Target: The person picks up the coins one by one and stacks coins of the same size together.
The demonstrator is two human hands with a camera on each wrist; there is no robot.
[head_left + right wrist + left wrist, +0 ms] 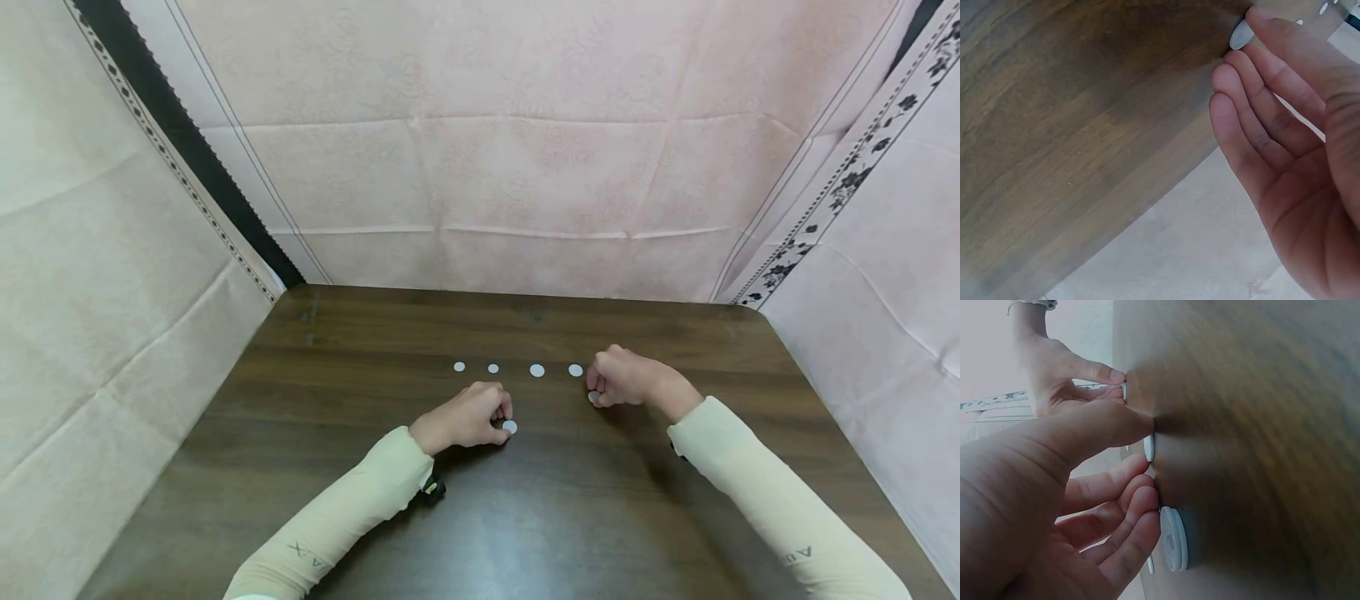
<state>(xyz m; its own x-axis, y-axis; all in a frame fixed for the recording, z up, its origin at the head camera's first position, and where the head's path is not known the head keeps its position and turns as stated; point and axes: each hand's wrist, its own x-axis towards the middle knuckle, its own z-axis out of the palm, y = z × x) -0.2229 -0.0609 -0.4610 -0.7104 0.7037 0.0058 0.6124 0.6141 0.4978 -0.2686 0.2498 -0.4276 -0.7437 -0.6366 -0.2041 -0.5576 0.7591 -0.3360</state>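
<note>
My left hand (pixel 471 414) is low over the brown table, left of centre, pinching a small white disc (pixel 510 427) between thumb and forefinger. In the left wrist view this held disc (pixel 1149 447) stands edge-on at the tabletop. Close by its curled fingers lies a thicker-looking white round piece (pixel 1174 539). Further right, my right hand (pixel 628 379) pinches another white disc (pixel 594 397) by its edges; part of that disc is behind the fingers. The right wrist view has this disc (pixel 1242 35) between thumb and forefinger, at the table surface, with the other fingers bent alongside.
Several white discs lie in a row beyond the hands, among them a small one (pixel 460 367) at the left end and a larger one (pixel 576 370) beside my right fingers. The wooden table (pixel 360 350) ends at a pale cloth backdrop (pixel 525 183), with cloth on both sides.
</note>
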